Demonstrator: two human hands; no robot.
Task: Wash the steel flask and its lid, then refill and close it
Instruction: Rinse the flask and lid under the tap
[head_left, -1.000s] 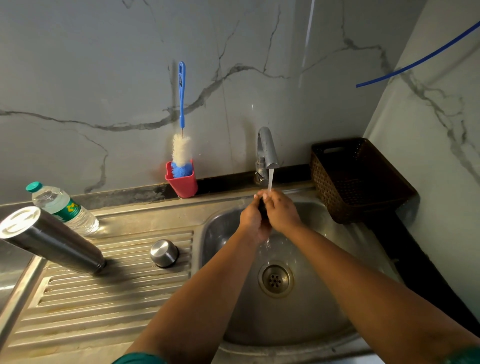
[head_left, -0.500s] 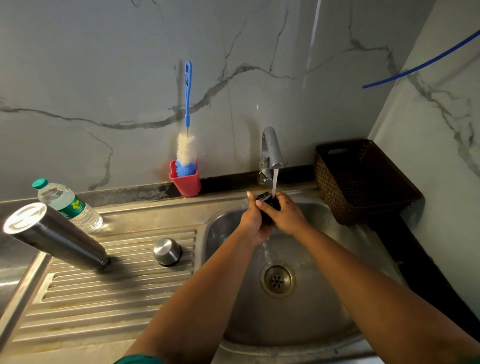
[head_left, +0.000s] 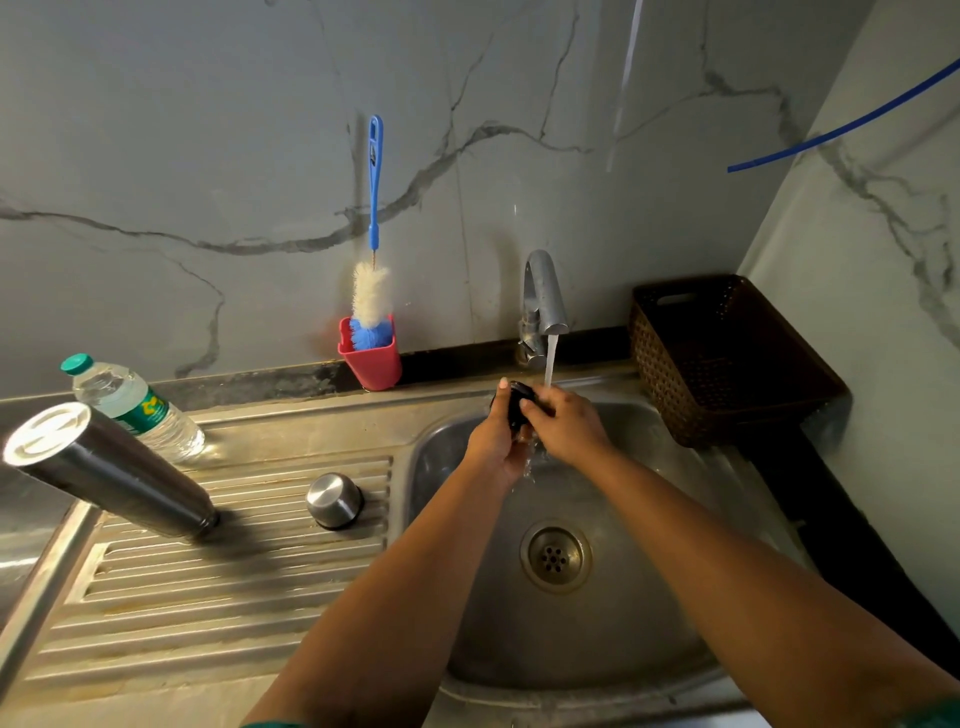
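Observation:
Both my hands meet under the running tap (head_left: 543, 301), over the sink basin (head_left: 613, 639). Between them is a small black lid part (head_left: 517, 402); my left hand (head_left: 496, 436) grips it from the left and my right hand (head_left: 563, 423) curls over it from the right, mostly hiding it. Water falls onto my right hand's fingers. The steel flask (head_left: 111, 470) stands upside down on the ribbed drainboard (head_left: 208, 587) at the left. A steel cap (head_left: 334, 499) sits dome-up on the drainboard nearer the basin.
A plastic water bottle (head_left: 130, 405) with a green cap lies behind the flask. A red cup (head_left: 371, 358) holding a blue-handled bottle brush (head_left: 371, 291) stands against the marble wall. A brown woven basket (head_left: 727, 358) sits right of the tap. The drain (head_left: 555, 556) is mid-basin.
My hands have turned the black lid part under the stream, so more of it shows than a second ago. The flask, cap and bottle have not moved.

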